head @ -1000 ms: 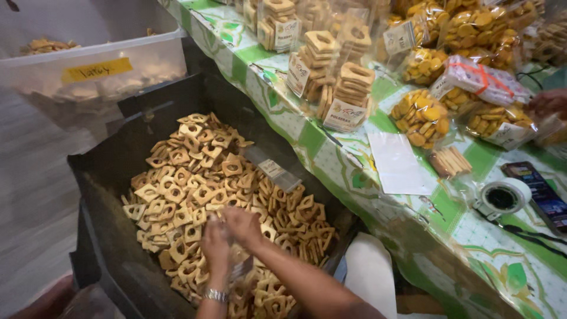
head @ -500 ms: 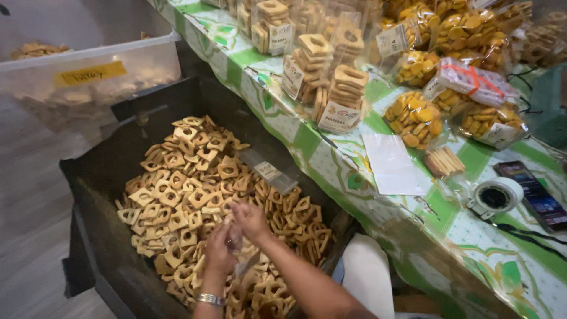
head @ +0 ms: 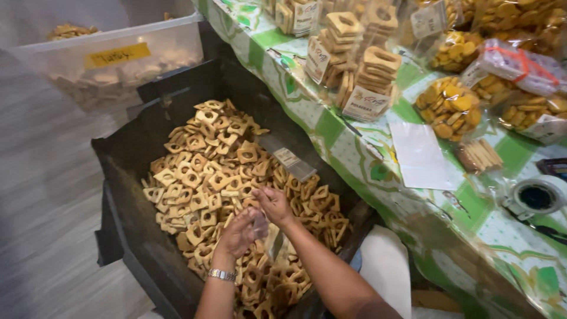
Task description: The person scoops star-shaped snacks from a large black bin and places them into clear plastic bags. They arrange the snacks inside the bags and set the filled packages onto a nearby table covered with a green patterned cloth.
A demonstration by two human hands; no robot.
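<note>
Head view: the clear bag sits between both hands over the black tray of square biscuits. Since a second ago the right hand has lifted slightly, fingers pinching the bag's mouth; the left hand stays curled around it, so filling goes on.
</note>
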